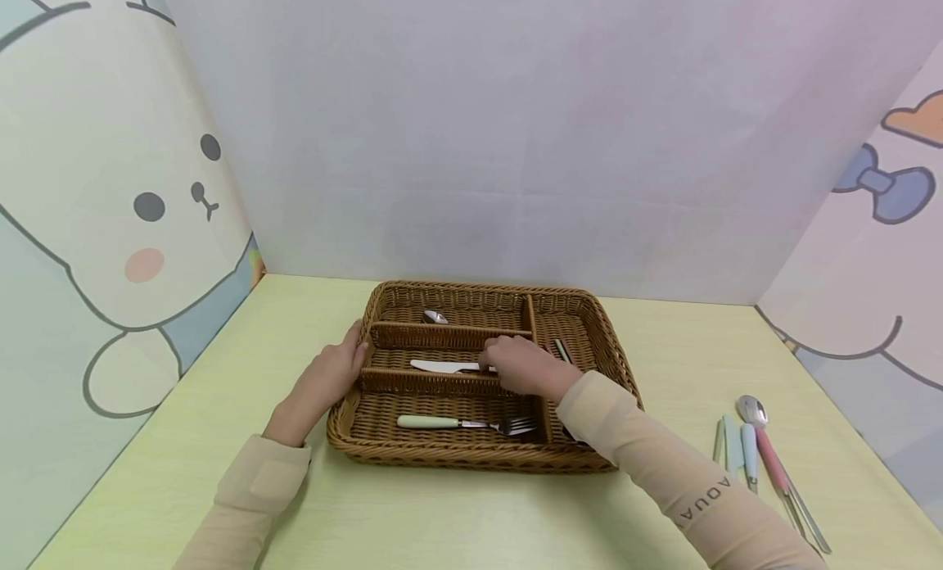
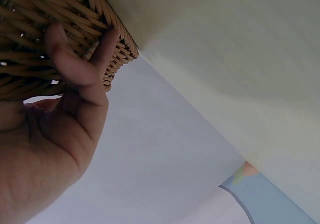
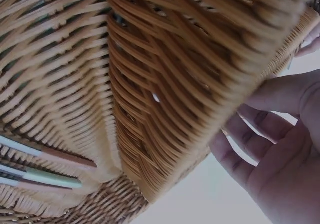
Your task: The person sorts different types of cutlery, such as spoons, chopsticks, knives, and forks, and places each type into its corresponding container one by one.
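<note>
Your left hand [image 1: 331, 375] grips the wicker tray [image 1: 479, 455] by its left rim; a green-handled fork [image 1: 429, 422] lies in the front compartment, a knife [image 1: 444, 366] in the middle one; your right hand [image 1: 523, 365] covers the knife's right end, pinching or not I cannot tell; more cutlery [image 1: 770, 459] lies rightmost.

Prob. studio-type space: tbl. [image 1: 471, 517] btwn. cartoon side walls [image 1: 81, 160], plain backdrop [image 1: 516, 144].

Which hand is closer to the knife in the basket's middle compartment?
Right. The right hand is at the right end of the knife; the left hand is on the left rim of the basket.
</note>
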Motion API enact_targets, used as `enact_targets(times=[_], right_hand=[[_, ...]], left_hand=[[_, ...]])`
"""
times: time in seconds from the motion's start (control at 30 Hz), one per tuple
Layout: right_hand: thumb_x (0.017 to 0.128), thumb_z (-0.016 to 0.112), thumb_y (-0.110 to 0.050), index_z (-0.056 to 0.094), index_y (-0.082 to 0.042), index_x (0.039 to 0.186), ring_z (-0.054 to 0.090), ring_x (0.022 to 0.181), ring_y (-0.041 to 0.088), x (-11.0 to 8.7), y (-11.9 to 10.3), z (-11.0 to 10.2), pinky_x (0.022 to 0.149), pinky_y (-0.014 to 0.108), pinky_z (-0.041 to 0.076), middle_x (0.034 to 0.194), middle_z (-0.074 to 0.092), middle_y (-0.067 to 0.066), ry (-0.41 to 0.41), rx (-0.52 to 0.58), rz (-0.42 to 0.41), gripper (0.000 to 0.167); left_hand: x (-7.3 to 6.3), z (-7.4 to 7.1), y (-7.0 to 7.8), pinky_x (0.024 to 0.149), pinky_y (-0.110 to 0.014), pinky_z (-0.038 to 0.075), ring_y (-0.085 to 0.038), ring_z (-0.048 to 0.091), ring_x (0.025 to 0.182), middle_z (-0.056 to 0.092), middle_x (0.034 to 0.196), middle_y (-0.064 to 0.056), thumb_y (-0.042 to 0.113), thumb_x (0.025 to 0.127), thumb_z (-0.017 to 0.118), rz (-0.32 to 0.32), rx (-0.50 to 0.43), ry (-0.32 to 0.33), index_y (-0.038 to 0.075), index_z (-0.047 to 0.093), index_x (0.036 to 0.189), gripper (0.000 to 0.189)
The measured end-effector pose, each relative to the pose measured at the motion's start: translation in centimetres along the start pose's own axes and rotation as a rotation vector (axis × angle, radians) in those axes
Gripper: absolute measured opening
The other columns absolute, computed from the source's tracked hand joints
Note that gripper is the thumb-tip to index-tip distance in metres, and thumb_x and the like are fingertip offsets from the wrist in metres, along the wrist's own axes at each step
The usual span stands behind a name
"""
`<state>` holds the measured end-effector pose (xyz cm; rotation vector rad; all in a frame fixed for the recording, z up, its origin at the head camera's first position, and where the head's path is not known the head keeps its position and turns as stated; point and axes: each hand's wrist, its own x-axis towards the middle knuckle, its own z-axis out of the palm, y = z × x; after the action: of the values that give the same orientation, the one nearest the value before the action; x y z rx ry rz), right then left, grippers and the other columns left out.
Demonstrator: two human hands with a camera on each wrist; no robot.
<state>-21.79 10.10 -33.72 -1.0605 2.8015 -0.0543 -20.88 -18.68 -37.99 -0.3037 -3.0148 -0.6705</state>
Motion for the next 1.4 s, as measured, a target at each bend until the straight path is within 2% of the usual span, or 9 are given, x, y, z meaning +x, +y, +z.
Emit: enact_targets(times=[0.2, 0.33, 0.53, 0.8, 0.97, 1.17, 1.4], right_hand=[[0.086, 0.054, 0.005, 0.07, -0.009, 0.1, 0.063, 0.081, 0.018, -0.4, 0.4, -1.0, 0.068, 0.028, 0.052, 0.099, 0.065, 0.005, 0.07, -0.01, -0.003, 0.025], [0.089, 0.05, 0.002, 0.069, -0.009, 0.1, 0.062, 0.081, 0.018, -1.4, 0.6, -2.1, 0.066, 0.028, 0.051, 0.096, 0.064, 0.004, 0.126, -0.007, 0.018, 0.025], [0.089, 0.052, -0.001, 0.068, -0.009, 0.1, 0.061, 0.084, 0.019, -3.7, 1.7, -3.7, 0.07, 0.031, 0.051, 0.093, 0.063, 0.005, 0.216, 0.004, 0.051, 0.021], [0.087, 0.054, -0.002, 0.068, -0.007, 0.096, 0.063, 0.086, 0.023, -7.4, 4.6, -4.4, 0.074, 0.038, 0.051, 0.092, 0.066, 0.006, 0.333, 0.023, 0.109, 0.018], [0.086, 0.054, 0.0, 0.068, -0.005, 0.096, 0.062, 0.077, 0.021, -9.9, 5.9, -4.5, 0.065, 0.036, 0.05, 0.09, 0.066, 0.009, 0.33, 0.038, 0.173, 0.018], [0.085, 0.055, 0.0, 0.069, -0.006, 0.093, 0.057, 0.065, 0.012, -12.9, 7.1, -4.2, 0.054, 0.028, 0.044, 0.083, 0.067, 0.007, 0.318, 0.068, 0.246, 0.017], [0.081, 0.057, 0.002, 0.068, -0.003, 0.089, 0.052, 0.06, 0.008, -16.2, 9.0, -2.5, 0.053, 0.027, 0.04, 0.071, 0.063, 0.001, 0.29, 0.089, 0.328, 0.015]], left_hand=[[0.0, 0.0, -0.1, 0.04, -0.027, 0.033, -0.014, 0.039, 0.038, 0.04, 0.049, -0.003, 0.021, 0.1, 0.033, 0.006, 0.008, 0.006, -0.008, 0.019, 0.142, 0.052], [0.0, 0.0, -0.1, 0.04, -0.027, 0.032, -0.014, 0.039, 0.038, 0.04, 0.049, -0.003, 0.021, 0.1, 0.033, 0.007, 0.003, 0.001, -0.008, 0.018, 0.142, 0.052], [0.1, -0.1, -0.1, 0.04, -0.027, 0.033, -0.014, 0.038, 0.038, 0.04, 0.05, -0.003, 0.02, 0.101, 0.033, 0.006, -0.004, -0.005, -0.007, 0.018, 0.142, 0.052], [0.0, -0.1, -0.1, 0.04, -0.027, 0.032, -0.014, 0.037, 0.037, 0.04, 0.049, -0.003, 0.02, 0.101, 0.033, 0.009, -0.009, -0.007, -0.008, 0.017, 0.142, 0.053], [0.0, -0.1, -0.1, 0.041, -0.027, 0.032, -0.014, 0.037, 0.038, 0.041, 0.049, -0.003, 0.02, 0.101, 0.033, 0.002, -0.008, -0.012, -0.007, 0.017, 0.143, 0.053], [0.0, -0.1, 0.0, 0.04, -0.027, 0.032, -0.014, 0.036, 0.037, 0.041, 0.048, -0.003, 0.021, 0.101, 0.033, 0.004, -0.01, -0.014, -0.008, 0.017, 0.142, 0.053], [0.0, -0.2, 0.0, 0.04, -0.027, 0.032, -0.014, 0.038, 0.038, 0.041, 0.049, -0.003, 0.021, 0.101, 0.032, 0.002, 0.0, -0.011, -0.008, 0.018, 0.142, 0.053]])
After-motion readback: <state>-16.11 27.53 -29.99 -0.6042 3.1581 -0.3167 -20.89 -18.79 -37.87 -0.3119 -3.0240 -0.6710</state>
